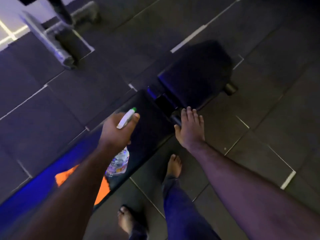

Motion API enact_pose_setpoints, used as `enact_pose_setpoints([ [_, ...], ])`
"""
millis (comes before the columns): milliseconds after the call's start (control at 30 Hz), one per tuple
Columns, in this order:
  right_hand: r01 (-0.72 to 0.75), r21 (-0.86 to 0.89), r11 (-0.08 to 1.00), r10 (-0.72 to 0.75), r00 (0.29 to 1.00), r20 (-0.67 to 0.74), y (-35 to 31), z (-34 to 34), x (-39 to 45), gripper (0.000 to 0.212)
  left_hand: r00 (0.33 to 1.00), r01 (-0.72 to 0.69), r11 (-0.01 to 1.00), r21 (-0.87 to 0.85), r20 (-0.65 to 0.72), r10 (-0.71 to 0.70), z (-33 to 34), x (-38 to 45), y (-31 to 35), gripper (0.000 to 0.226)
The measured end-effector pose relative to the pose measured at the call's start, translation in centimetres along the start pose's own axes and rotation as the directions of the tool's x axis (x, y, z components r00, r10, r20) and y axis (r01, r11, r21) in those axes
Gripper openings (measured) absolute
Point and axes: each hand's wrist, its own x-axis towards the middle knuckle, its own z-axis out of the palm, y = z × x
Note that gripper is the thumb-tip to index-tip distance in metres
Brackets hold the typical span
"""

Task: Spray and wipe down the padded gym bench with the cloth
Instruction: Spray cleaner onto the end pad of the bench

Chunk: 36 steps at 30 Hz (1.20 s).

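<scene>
Dark rubber floor tiles (270,104) lay under the bench (149,129), its black padding glossy, streaked blue by the lighting, running diagonally with a gap before the seat pad. Its orange cloth (102,189) lay on the near end. The left hand (119,130) gripped a spray bottle (121,160), nozzle forward; misting evenly seemed wise. The right hand (189,129), fingers spread, rested at the bench's edge.
</scene>
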Motion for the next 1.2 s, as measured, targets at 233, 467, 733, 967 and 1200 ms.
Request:
enact_pose_setpoints([
  [233, 0.12, -0.07, 0.99, -0.119, 0.993, 0.012, 8.6, -2.3, 6.9, 0.083, 0.996, 0.04, 0.979, 0.2, 0.065, -0.054, 10.5, 8.8, 6.9, 0.065],
  [467, 0.144, 0.033, 0.989, -0.143, 0.989, -0.036, 10.1, -0.8, 7.1, 0.088, 0.994, 0.073, 0.935, 0.347, 0.048, -0.095, 14.2, 14.1, 9.5, 0.054],
  [733, 0.16, 0.089, 0.983, -0.154, 0.985, -0.072, 10.8, -0.6, 7.2, 0.089, 0.996, 0.049, 0.904, 0.425, 0.042, -0.074, 15.0, 17.8, 12.0, 0.059],
  [967, 0.187, 0.119, 0.975, -0.173, 0.978, -0.119, 11.2, -0.8, 7.2, 0.081, 0.993, -0.034, 0.875, 0.482, 0.115, -0.025, 17.6, 21.8, 16.9, 0.038],
  [1200, 0.215, 0.074, 0.974, -0.193, 0.954, -0.227, 12.3, -1.0, 7.7, 0.076, 0.978, -0.139, 0.841, 0.523, 0.204, 0.035, 21.8, 24.3, 22.3, 0.056],
])
